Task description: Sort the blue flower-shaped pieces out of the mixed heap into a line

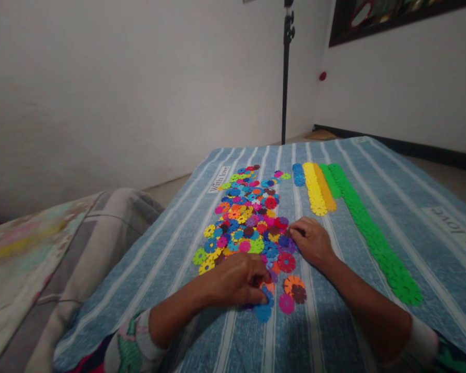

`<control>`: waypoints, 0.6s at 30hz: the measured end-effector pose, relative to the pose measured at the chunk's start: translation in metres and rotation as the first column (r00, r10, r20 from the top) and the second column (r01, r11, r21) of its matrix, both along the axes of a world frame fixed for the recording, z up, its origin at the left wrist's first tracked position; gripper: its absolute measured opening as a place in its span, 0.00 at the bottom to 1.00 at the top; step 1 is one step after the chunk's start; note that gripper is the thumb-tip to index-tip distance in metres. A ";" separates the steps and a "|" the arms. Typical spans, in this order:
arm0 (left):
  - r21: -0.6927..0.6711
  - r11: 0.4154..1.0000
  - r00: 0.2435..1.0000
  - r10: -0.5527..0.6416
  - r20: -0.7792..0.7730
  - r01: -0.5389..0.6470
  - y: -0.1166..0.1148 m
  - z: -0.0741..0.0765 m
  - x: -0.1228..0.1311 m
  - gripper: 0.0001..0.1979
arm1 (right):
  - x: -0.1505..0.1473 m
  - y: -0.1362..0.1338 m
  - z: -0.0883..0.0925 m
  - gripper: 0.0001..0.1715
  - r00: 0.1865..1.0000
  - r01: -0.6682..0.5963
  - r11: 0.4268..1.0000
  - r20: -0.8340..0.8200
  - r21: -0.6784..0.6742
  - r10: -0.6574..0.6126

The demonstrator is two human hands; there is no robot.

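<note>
Resting on the near edge of a pile of flower-shaped discs (248,217), the left hand (236,282) lies knuckles up with its fingers curled down and pressed close together. Their tips meet the discs at the pile's lower end, just above a loose blue disc (262,312). Whether they pinch one cannot be told, since the hand covers what is under it.

The right hand (312,241) sits at the pile's right edge. Its fingers are bent and close together, with the tips touching the purple and red discs there; it is unclear whether a disc is gripped. A red disc (286,262) lies between the two hands. An orange disc (293,283), a brown disc (299,294) and a pink disc (286,303) lie just beside the left fingertips.

The pile spreads across the middle of a blue striped blanket (392,186). Beyond the right hand, sorted discs lie in lines side by side: a short blue row (299,175), a yellow row (314,191), an orange row (326,191), a short green row (331,181) and a long green row (373,238) running toward the near right. A folded quilt (101,233) lies to the left, and a black stand (285,77) rises by the wall.
</note>
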State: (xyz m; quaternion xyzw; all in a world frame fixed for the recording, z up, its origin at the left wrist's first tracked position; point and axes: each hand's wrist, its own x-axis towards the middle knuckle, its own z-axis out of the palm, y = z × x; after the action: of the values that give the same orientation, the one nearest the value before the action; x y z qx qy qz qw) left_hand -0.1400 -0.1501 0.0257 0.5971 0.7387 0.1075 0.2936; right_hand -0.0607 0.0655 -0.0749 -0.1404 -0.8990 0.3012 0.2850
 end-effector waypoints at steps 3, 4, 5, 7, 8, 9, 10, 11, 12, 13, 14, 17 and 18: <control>-0.035 0.999 0.995 -0.012 -0.096 0.008 -0.010 -0.005 0.011 0.16 | 0.000 0.001 0.000 0.11 1.000 -0.005 1.000 0.014 0.002 0.005; -0.036 0.999 0.994 -0.013 -0.113 0.009 -0.011 -0.007 0.013 0.17 | 0.000 0.001 -0.001 0.11 1.000 -0.006 1.000 0.017 0.003 0.006; -0.035 0.999 0.993 -0.011 -0.120 0.007 -0.013 -0.010 0.015 0.17 | 0.000 0.001 -0.001 0.11 1.000 -0.004 1.000 0.018 0.003 0.004; -0.036 0.999 0.992 -0.007 -0.123 0.002 -0.013 -0.013 0.016 0.15 | 0.001 0.002 0.000 0.11 1.000 0.003 1.000 0.017 0.004 -0.003; -0.036 0.999 0.992 -0.002 -0.123 -0.002 -0.013 -0.015 0.017 0.13 | 0.001 0.002 0.000 0.11 1.000 0.004 1.000 0.017 0.006 -0.004; -0.034 0.999 0.992 0.003 -0.123 -0.007 -0.012 -0.015 0.017 0.11 | 0.001 0.002 0.000 0.11 1.000 0.004 1.000 0.017 0.006 -0.004; -0.030 0.999 0.992 0.011 -0.122 -0.014 -0.011 -0.016 0.018 0.10 | 0.001 0.002 0.000 0.11 1.000 0.006 1.000 0.016 0.008 -0.006; -0.024 0.999 0.993 0.023 -0.118 -0.026 -0.010 -0.016 0.018 0.09 | 0.001 0.002 0.001 0.11 1.000 0.006 1.000 0.014 0.009 -0.006; -0.019 0.999 0.993 0.042 -0.108 -0.044 -0.010 -0.015 0.019 0.09 | 0.001 0.002 0.001 0.11 1.000 0.006 1.000 0.013 0.010 -0.006; -0.020 0.998 0.994 0.065 -0.087 -0.067 -0.009 -0.015 0.019 0.09 | 0.001 0.002 0.002 0.11 1.000 0.007 1.000 0.012 0.011 -0.007; -0.024 0.995 0.994 0.094 -0.055 -0.095 -0.008 -0.015 0.019 0.08 | 0.001 0.001 0.002 0.11 1.000 0.007 1.000 0.013 0.010 -0.007; -0.027 0.983 0.978 0.186 0.094 -0.184 -0.006 -0.016 0.017 0.05 | 0.001 0.000 0.003 0.11 1.000 0.009 1.000 0.018 0.004 -0.009; -0.012 0.976 0.965 0.217 0.145 -0.218 -0.005 -0.017 0.015 0.05 | 0.001 0.000 0.003 0.11 1.000 0.011 1.000 0.016 0.004 -0.011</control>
State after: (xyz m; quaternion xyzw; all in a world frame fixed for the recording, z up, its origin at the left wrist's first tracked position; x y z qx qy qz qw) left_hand -0.1246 -0.1552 0.0090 0.5036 0.7761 0.1840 0.3320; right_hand -0.0596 0.0656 -0.0718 -0.1475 -0.9010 0.2969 0.2798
